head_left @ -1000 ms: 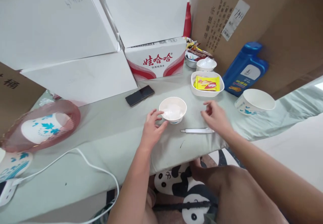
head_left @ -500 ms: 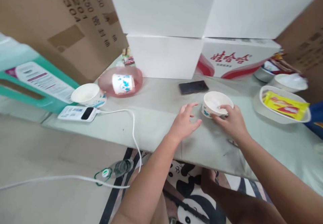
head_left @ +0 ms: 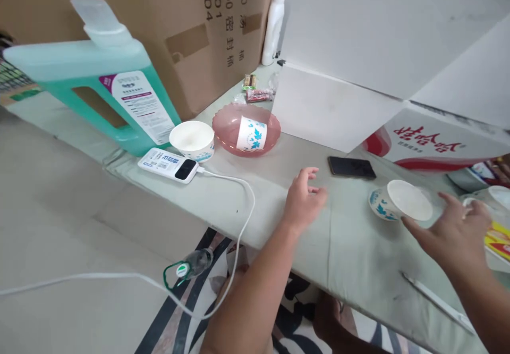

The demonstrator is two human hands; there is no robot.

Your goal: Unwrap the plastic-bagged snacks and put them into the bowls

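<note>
A white paper bowl with blue leaf prints is on the table, looking tipped with its rim toward the right. My right hand is just to the right of it, slightly blurred, fingers apart; whether the thumb touches the rim I cannot tell. My left hand hovers over the table to the bowl's left, fingers loosely bent and apart, with nothing in it. A black phone lies flat behind and between the hands. Further left, a similar paper bowl lies on its side in a pink translucent dish.
Another paper bowl stands upright beside a large green liquid jug. A white device trails a white cable. White boxes line the back. A long white object lies near the right front.
The view has swung left. My right hand has let go of the paper bowl and moved off to its right. The bowl has gone from upright to looking tipped. My left hand stays open.
</note>
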